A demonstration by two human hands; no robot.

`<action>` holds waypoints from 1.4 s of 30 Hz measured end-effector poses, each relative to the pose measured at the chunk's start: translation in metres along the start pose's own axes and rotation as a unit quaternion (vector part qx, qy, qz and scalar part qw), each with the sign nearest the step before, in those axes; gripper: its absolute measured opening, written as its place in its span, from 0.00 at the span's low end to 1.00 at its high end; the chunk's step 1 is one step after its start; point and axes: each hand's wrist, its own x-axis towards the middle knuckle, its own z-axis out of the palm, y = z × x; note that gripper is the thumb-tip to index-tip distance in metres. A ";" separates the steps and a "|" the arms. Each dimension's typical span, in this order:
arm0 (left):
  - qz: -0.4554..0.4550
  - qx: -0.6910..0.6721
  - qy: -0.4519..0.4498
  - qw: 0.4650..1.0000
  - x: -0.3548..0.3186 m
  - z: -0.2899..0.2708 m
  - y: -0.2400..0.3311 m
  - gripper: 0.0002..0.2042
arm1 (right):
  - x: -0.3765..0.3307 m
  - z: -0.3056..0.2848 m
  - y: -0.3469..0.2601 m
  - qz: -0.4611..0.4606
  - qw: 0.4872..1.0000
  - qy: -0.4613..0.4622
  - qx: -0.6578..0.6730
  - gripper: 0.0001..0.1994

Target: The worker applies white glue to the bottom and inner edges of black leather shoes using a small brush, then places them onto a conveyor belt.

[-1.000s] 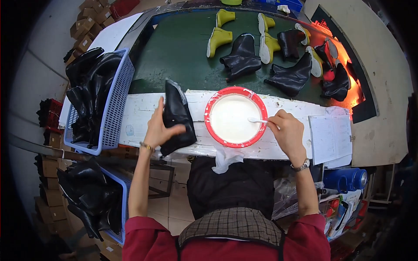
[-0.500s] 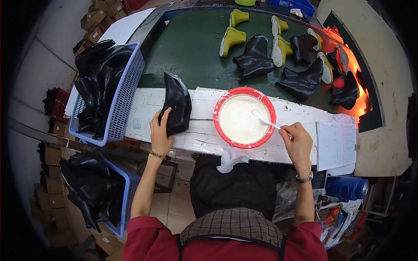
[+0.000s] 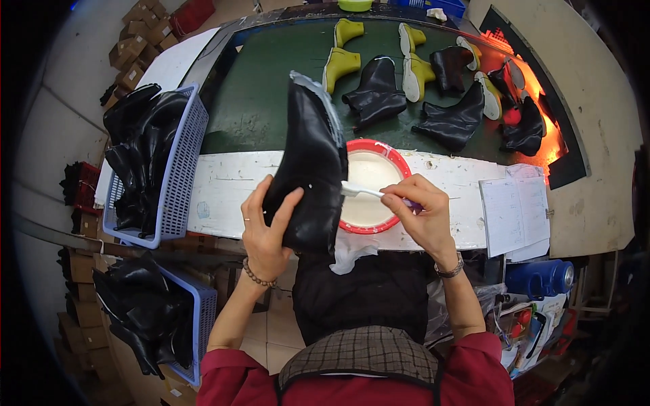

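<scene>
A black boot (image 3: 310,169) is raised over the white bench, its sole edge facing right and coated whitish toward the toe. My left hand (image 3: 267,227) grips its upper, thumb on the near face. In my right hand (image 3: 421,213) is a white-handled brush (image 3: 362,190), which looks like a toothbrush. The brush head meets the boot's right edge, or nearly so. Behind the boot stands a red-rimmed bowl (image 3: 399,159) of creamy white liquid, partly covered by the boot.
Blue baskets of black boots (image 3: 179,159) (image 3: 203,325) stand at the left. Beyond the bench, a green conveyor belt (image 3: 257,88) carries black boots (image 3: 376,91) and yellow boot forms (image 3: 418,74) toward a glowing orange heater opening (image 3: 542,128). Papers (image 3: 514,213) and a blue flask (image 3: 538,279) are at right.
My left hand has lifted the boot off the bench and moved it right, in front of the bowl. The brush has come out of the liquid, leftward to the boot's edge.
</scene>
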 end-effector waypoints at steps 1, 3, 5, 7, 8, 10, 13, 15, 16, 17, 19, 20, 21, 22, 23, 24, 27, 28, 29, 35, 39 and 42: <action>0.007 -0.010 0.000 1.000 -0.002 -0.001 0.003 0.29 | 0.001 -0.004 0.003 0.005 1.000 0.013 -0.019 0.05; 0.015 -0.021 -0.002 1.000 -0.002 -0.001 0.006 0.28 | 0.011 -0.011 0.012 -0.019 0.998 0.044 -0.032 0.06; 0.034 -0.058 0.011 0.998 -0.003 -0.002 0.008 0.27 | 0.024 -0.015 0.016 -0.048 0.994 0.079 -0.053 0.06; 0.030 -0.063 0.016 0.997 0.003 0.000 0.008 0.28 | 0.035 -0.017 0.016 -0.064 0.993 0.098 -0.027 0.08; 0.024 -0.064 0.023 0.997 0.007 0.002 0.008 0.28 | 0.038 -0.017 0.015 -0.074 0.992 0.096 -0.014 0.08; 0.016 -0.064 0.042 0.997 0.018 0.004 0.010 0.31 | 0.031 -0.016 0.007 -0.084 0.993 0.080 -0.014 0.09; -0.003 -0.064 0.096 0.993 0.030 0.019 0.005 0.33 | 0.017 -0.007 0.004 -0.104 0.993 0.051 0.001 0.09; -0.006 -0.047 0.118 0.992 0.036 0.027 0.000 0.32 | 0.010 -0.003 0.002 -0.111 0.993 0.036 0.020 0.09; -0.008 -0.048 0.130 0.990 0.040 0.030 -0.001 0.32 | 0.008 -0.004 -0.001 -0.111 0.993 0.038 0.019 0.09; -0.006 -0.049 0.130 0.990 0.044 0.033 0.000 0.32 | 0.006 -0.006 -0.004 -0.105 0.994 0.029 0.023 0.08; -0.009 -0.033 0.143 0.989 0.050 0.037 0.001 0.31 | 0.005 -0.010 -0.012 -0.100 0.994 0.021 0.027 0.08; -0.009 -0.033 0.144 0.989 0.051 0.039 -0.001 0.31 | 0.006 -0.013 -0.015 -0.094 0.996 -0.002 0.009 0.07; -0.005 -0.025 0.140 0.990 0.051 0.041 -0.003 0.31 | 0.006 -0.015 -0.018 -0.088 0.996 -0.025 -0.009 0.07; -0.002 -0.018 0.136 0.991 0.050 0.046 -0.005 0.31 | 0.007 -0.017 -0.018 -0.087 0.996 -0.025 -0.010 0.07; -0.003 -0.013 0.134 0.991 0.050 0.049 -0.005 0.32 | 0.008 -0.018 -0.017 -0.072 0.996 -0.050 -0.001 0.06; -0.004 -0.013 0.135 0.991 0.048 0.050 -0.007 0.32 | 0.010 -0.019 -0.017 -0.057 0.995 -0.076 0.007 0.06; -0.041 -0.069 0.088 0.993 0.043 0.043 -0.018 0.34 | 0.014 -0.018 0.008 0.001 0.999 -0.039 0.037 0.05; -0.055 -0.111 0.079 0.989 0.045 0.033 -0.024 0.33 | 0.014 -0.022 0.015 -0.002 0.999 -0.038 0.035 0.05; -0.137 -0.197 0.068 0.968 0.032 0.027 -0.040 0.27 | 0.015 -0.025 0.021 -0.009 0.994 -0.017 -0.106 0.05; -0.431 -0.521 -0.073 0.733 0.005 -0.027 -0.073 0.10 | 0.016 -0.045 0.046 -0.010 0.971 0.011 -0.239 0.05; -0.489 -0.571 -0.112 0.650 -0.003 -0.041 -0.075 0.14 | 0.042 -0.039 0.018 -0.098 0.995 -0.012 0.024 0.09; -0.447 -0.637 -0.133 0.614 -0.018 -0.036 -0.088 0.16 | 0.054 -0.021 -0.002 -0.138 0.988 -0.053 0.051 0.09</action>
